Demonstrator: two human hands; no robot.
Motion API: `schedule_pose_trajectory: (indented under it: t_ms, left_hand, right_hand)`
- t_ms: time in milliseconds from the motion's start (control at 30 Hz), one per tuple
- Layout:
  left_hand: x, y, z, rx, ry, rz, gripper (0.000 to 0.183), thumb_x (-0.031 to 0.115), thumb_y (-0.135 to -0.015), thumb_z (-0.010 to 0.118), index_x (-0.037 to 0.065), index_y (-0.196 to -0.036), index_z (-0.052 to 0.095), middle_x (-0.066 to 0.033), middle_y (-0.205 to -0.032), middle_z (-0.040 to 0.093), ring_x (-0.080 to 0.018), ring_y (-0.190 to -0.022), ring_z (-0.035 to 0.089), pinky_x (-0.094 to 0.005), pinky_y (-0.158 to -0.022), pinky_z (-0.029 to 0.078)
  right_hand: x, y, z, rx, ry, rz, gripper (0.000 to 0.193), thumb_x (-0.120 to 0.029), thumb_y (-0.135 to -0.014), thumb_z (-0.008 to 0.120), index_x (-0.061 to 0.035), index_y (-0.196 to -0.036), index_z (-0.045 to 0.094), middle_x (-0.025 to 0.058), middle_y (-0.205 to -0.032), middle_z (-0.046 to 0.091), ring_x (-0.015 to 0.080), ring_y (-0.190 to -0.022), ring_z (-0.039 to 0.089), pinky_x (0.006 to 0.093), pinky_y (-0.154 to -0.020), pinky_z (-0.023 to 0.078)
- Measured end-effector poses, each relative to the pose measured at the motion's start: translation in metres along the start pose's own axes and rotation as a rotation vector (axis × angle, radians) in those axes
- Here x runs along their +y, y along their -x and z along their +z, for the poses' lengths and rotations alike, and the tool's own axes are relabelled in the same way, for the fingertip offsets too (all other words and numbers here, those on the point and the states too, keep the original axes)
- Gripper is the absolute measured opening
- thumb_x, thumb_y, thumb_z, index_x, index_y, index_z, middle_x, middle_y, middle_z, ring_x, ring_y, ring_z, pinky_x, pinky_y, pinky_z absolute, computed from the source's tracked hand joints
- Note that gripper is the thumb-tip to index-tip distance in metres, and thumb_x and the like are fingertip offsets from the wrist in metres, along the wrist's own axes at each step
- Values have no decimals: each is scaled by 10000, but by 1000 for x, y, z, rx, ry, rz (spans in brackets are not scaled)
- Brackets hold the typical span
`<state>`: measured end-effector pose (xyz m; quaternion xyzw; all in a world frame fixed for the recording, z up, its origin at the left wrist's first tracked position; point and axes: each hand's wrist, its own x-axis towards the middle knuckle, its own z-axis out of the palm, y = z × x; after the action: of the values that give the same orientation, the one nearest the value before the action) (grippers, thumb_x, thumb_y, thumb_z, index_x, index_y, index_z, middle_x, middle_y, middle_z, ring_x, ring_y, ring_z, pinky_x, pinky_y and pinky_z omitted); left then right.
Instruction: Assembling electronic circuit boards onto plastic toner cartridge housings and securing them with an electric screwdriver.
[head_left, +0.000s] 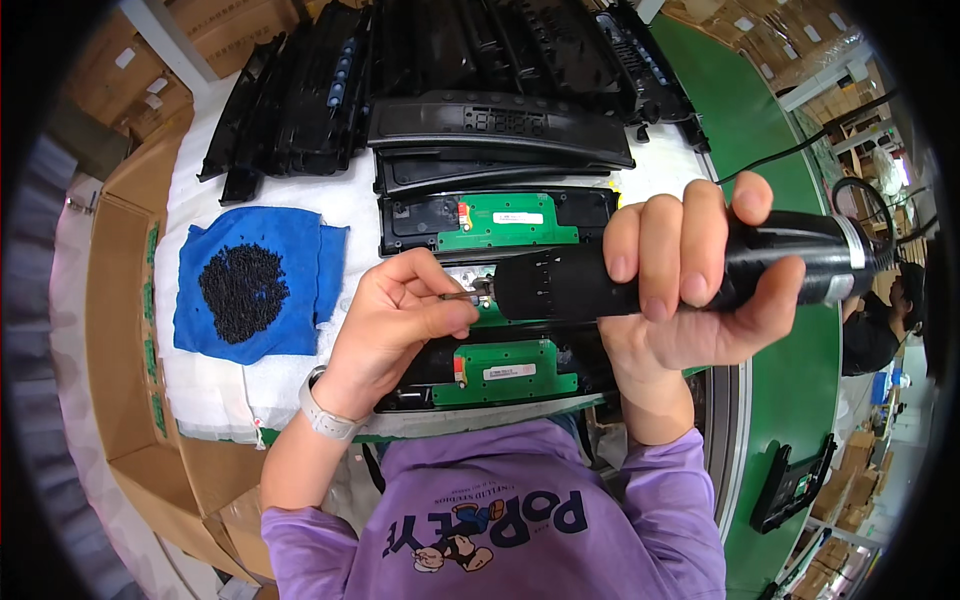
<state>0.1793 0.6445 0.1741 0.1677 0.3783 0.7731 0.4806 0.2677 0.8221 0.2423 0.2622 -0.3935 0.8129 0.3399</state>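
My right hand (690,265) is wrapped round a black electric screwdriver (570,283), held level with its bit (465,294) toward the left. Thumb and fingers of my left hand (415,300) are pinched together at the bit's tip; whatever small thing they hold there is hidden. Beneath the screwdriver lies a black plastic housing with a green circuit board (490,312), mostly covered by my hands and the tool. Similar housings with green boards lie on either side of it, one farther off (500,220) and one nearer me (515,372).
On the left, a blue cloth (195,320) bears a pile of small black screws (243,292). Black plastic housings (500,125) stand stacked at the back. A green surface (775,400) runs along the right, with another black housing (795,483) on it. A person (885,320) is farther right.
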Motion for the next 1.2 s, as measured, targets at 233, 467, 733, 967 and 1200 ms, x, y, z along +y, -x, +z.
schedule_pose_trajectory:
  t_ms: [233, 467, 733, 967, 1200]
  left_hand:
    - [0, -1, 17, 156, -706, 66, 148, -63, -710, 671, -4, -801, 570, -43, -758, 617, -94, -713, 596, -198, -643, 466]
    - [2, 1, 14, 191, -1191, 309, 110, -29, -710, 647, 0, -807, 602, -72, -697, 608, -144, -640, 588, -240, -585, 438]
    - [-2, 0, 10, 267, -1127, 296, 100, -6, -743, 644, 2, -839, 619, -69, -729, 629, -137, -632, 590, -230, -567, 429]
    - [-8, -1, 2, 251, -1012, 257, 90, -6, -755, 636, -8, -843, 619, -58, -736, 632, -112, -663, 593, -211, -578, 435]
    - [-5, 0, 5, 250, -863, 176, 77, -10, -775, 627, -24, -850, 622, -38, -736, 634, -67, -678, 578, -183, -607, 457]
  right_hand:
    - [-3, -3, -5, -31, -54, 146, 347, -360, -899, 459, -63, -1079, 449, 1, -654, 479, 114, -495, 449, 316, -584, 400]
    - [-2, 3, -1, 52, 514, 359, 322, -218, -781, 606, -16, -962, 432, 14, -529, 427, 113, -381, 394, 265, -414, 368]
    - [13, 5, 0, 30, 598, 404, 289, -121, -727, 600, 0, -922, 423, 34, -507, 423, 116, -379, 389, 249, -376, 339]
    - [15, 8, 0, 25, 629, 384, 273, -99, -730, 622, 0, -891, 424, 39, -522, 436, 119, -396, 414, 246, -387, 353]
    - [23, 9, 1, -125, 594, 431, 257, 9, -674, 667, -8, -785, 436, 20, -562, 442, 97, -485, 471, 227, -434, 369]
